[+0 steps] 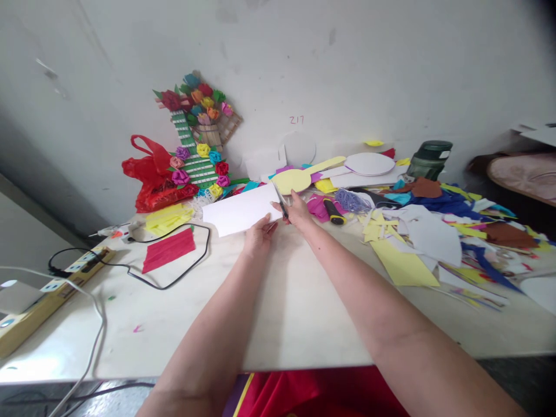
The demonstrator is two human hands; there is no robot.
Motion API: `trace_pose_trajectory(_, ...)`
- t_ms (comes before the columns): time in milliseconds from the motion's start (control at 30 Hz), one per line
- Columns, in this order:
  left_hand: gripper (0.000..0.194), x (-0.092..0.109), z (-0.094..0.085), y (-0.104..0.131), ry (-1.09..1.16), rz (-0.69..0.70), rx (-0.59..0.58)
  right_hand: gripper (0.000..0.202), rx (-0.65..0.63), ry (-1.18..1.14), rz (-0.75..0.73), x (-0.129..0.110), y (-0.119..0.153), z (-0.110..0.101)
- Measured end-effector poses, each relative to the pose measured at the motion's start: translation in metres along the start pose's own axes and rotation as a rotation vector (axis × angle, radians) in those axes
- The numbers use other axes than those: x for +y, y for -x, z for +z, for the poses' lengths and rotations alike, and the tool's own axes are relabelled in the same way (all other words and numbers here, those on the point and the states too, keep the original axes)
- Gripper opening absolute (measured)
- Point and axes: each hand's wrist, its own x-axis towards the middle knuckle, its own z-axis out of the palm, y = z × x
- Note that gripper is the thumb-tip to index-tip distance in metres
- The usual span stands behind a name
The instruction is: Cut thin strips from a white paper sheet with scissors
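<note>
My left hand (pixel 259 233) pinches the lower right edge of a white sheet of paper (pixel 241 211), held up over the table. My right hand (pixel 297 209) is closed on a pair of dark-handled scissors (pixel 282 205), whose blades lie at the sheet's right end. Just behind the scissors lies a pale yellow paper shape (pixel 293 181), round with a long handle-like strip. Whether the blades are apart is too small to tell.
Paper flowers (pixel 204 107) and a red bag (pixel 152 174) stand at the back left. A power strip (pixel 56 295), glue gun (pixel 121 231) and cables lie left. Paper scraps (pixel 430 231) and a green bottle (pixel 428 160) are at the right.
</note>
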Motion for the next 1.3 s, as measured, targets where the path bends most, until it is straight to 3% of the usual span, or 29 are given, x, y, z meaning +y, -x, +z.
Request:
trace_pose_trajectory(500, 0.037, -0.0044, -0.0023, -0.0001, -0.015, 0.016, -0.045, 0.102, -0.069, -0.106, -0.065, 0.0026, -0.0031, -0.0049)
trace_pose_trajectory(1300, 0.026, -0.0041, 0.0010, 0.0017, -0.013, -0.002, -0.024, 0.093, 0.081, 0.021, -0.049, 0.0004, -0.0026, 0.0000)
